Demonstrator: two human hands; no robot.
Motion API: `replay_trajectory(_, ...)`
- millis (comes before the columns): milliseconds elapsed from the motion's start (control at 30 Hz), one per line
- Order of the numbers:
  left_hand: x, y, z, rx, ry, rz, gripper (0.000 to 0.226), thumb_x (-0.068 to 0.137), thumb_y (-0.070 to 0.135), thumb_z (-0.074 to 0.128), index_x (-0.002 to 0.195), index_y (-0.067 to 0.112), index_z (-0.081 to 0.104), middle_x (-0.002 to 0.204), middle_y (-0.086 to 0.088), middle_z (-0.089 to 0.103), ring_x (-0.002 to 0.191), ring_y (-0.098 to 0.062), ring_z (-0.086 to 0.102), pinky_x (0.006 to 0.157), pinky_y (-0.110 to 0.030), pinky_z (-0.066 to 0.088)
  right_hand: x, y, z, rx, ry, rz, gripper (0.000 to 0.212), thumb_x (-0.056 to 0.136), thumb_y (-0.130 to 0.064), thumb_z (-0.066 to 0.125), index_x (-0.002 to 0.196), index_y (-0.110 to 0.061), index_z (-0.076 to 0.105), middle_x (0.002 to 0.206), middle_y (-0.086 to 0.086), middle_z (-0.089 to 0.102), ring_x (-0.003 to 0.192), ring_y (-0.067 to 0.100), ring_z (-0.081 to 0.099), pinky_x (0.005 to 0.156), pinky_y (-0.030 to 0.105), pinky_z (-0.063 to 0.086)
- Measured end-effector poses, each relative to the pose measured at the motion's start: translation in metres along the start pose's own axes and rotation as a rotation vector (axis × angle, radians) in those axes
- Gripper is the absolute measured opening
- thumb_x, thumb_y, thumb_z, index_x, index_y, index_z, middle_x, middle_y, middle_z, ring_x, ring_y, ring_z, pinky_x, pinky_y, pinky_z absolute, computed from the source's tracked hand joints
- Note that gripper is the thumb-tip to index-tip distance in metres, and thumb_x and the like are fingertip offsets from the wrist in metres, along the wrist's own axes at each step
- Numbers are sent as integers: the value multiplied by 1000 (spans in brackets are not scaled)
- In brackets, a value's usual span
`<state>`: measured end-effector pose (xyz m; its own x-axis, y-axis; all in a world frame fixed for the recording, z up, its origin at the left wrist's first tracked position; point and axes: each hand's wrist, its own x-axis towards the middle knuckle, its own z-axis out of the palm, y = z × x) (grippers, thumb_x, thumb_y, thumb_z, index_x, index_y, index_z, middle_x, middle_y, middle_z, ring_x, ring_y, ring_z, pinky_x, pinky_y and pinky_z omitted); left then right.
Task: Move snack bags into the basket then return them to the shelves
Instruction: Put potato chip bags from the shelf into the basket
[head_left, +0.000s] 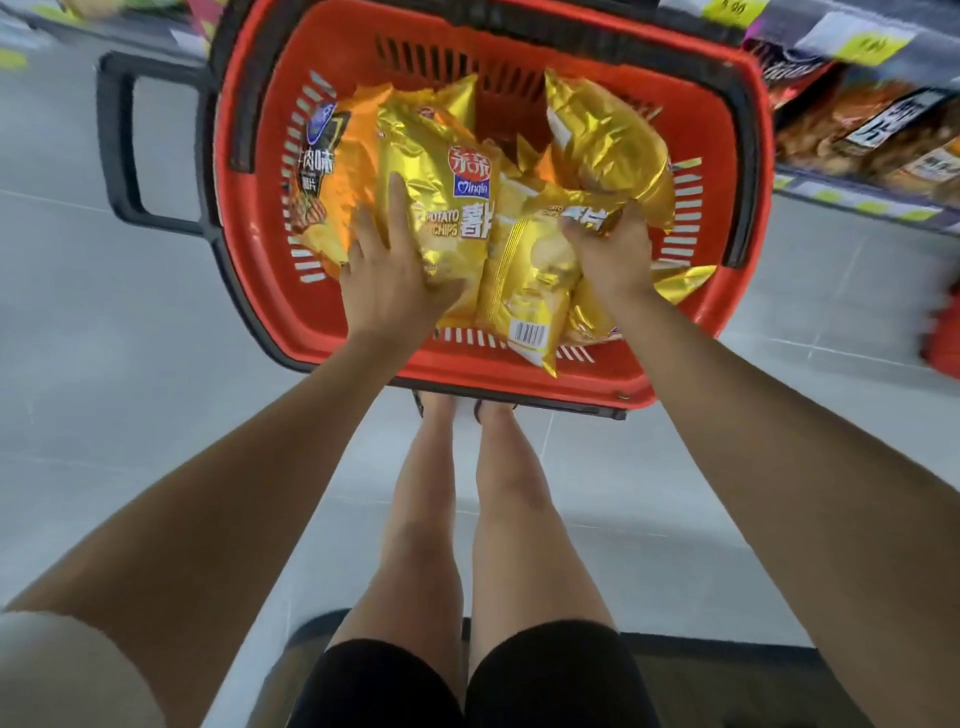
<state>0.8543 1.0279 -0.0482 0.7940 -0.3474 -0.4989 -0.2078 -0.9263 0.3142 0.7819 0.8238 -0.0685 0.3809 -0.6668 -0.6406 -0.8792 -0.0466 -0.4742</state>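
A red basket (727, 171) stands on the floor in front of my feet, filled with several gold potato chip bags. My left hand (387, 280) lies on the front-facing gold bag (447, 171), fingers spread and thumb under its lower edge. My right hand (613, 254) grips the crumpled top of a second gold bag (530, 270) that lies barcode end toward me. A third gold bag (608, 140) leans at the back right. An orange and dark bag (324, 171) sits against the left wall.
Shelves with dark snack bags (857, 130) and yellow price tags run along the upper right. The basket's black pull handle (117, 140) sticks out to the left. Grey tiled floor surrounds the basket. Another red object (943, 332) shows at the right edge.
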Motion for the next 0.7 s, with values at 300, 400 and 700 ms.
replay_trajectory(300,-20,-5,-15,-176,141,-1,113,73,44,77,153,24,-1,141,-20,37,122,-39,44,88,-52,49,-55,-19,-3,-180,227,-308,61,83,-48,69,123,-3,57,73,6,62,69,26,59,59,30,40)
replay_trajectory(400,-25,-10,-31,-222,192,-23,111,74,41,77,154,23,2,146,-19,33,130,-36,38,98,-50,43,-73,-41,7,-256,247,-357,49,85,-47,67,109,-5,59,79,10,65,77,32,64,58,32,39)
replay_trajectory(700,-27,-53,-41,-336,331,-67,114,72,45,80,154,23,3,137,-10,40,123,-23,43,90,-38,45,-62,-50,59,14,-175,-546,47,87,-2,62,133,-9,55,110,4,60,93,12,55,88,27,48)
